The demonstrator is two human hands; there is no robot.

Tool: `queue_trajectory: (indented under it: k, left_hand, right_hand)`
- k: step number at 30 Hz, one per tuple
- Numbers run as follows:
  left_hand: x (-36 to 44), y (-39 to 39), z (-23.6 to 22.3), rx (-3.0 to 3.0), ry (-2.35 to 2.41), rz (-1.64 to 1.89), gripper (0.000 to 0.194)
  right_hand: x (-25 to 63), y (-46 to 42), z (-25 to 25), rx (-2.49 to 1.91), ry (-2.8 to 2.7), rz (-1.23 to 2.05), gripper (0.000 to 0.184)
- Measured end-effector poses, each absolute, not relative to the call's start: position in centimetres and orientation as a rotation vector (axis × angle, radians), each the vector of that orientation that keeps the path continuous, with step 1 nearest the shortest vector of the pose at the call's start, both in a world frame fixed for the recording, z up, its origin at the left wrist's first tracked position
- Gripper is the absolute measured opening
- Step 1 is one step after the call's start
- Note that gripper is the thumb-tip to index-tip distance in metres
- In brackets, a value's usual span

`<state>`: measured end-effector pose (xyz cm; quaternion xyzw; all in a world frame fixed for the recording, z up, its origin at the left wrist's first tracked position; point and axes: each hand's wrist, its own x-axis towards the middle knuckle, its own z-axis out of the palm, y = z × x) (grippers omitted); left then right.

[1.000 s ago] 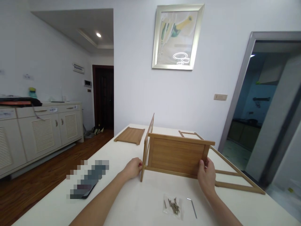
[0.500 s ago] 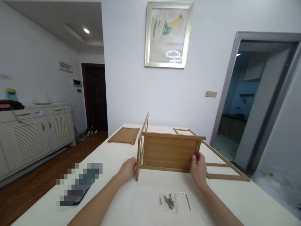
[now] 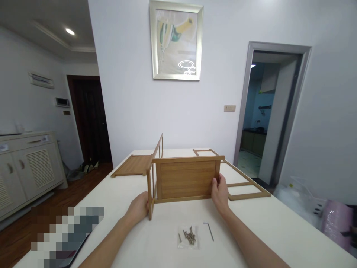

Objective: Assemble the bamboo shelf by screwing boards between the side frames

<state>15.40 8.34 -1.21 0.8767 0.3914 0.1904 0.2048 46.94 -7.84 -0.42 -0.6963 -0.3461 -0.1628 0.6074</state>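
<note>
A wooden shelf panel [image 3: 184, 179] stands on its long edge on the white table, its left end against an upright wooden side frame [image 3: 150, 195]. My left hand [image 3: 139, 206] is closed at the near lower part of that frame, its fingertips partly hidden behind the wood. With thumb in front and fingers behind, my right hand [image 3: 220, 191] grips the panel's right end. In front of the panel lie a small clear bag of screws [image 3: 189, 236] and an L-shaped hex key [image 3: 209, 231], neither touched by a hand.
A second wooden panel [image 3: 134, 165] lies flat at the table's back left. Another wooden frame [image 3: 249, 191] lies along the right side. A pixelated dark flat object [image 3: 75, 236] rests near the left edge. Plastic-wrapped items [image 3: 336, 223] sit beyond the table's right edge.
The camera view has turned to the right, so everything appears further left. Both hands keep their hold on the frame and panel, which stay together in much the same pose.
</note>
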Motion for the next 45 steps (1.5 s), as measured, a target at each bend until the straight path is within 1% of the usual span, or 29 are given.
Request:
queue_trajectory:
  k: [6,14,18,33,45]
  left_hand:
    - [15.4,9.0,-2.0,2.473,1.018,0.604,0.009]
    - [15.5,10.0,-2.8,2.383,1.037,0.651,0.01]
    - [15.5,9.9,-2.6,2.353,1.043,0.646,0.012]
    - [15.7,9.8,-3.1,2.347,1.087,0.614,0.003]
    - [15.7,9.9,-3.3,2.324,1.071,0.629,0.004]
  right_hand:
    - [47.1,-7.8,-0.7,-1.59,-0.805,-0.369,0.048]
    - [47.2,-7.5,-1.2,-1.559,-0.8,-0.365,0.047]
    - [47.1,-7.4,-1.3,-1.547,-0.796,-0.365,0.047]
    - [46.8,-7.2,-2.2,-1.564,-0.765,-0.29,0.043]
    - [46.6,-7.5,-1.7,-1.566,-0.78,-0.262,0.042]
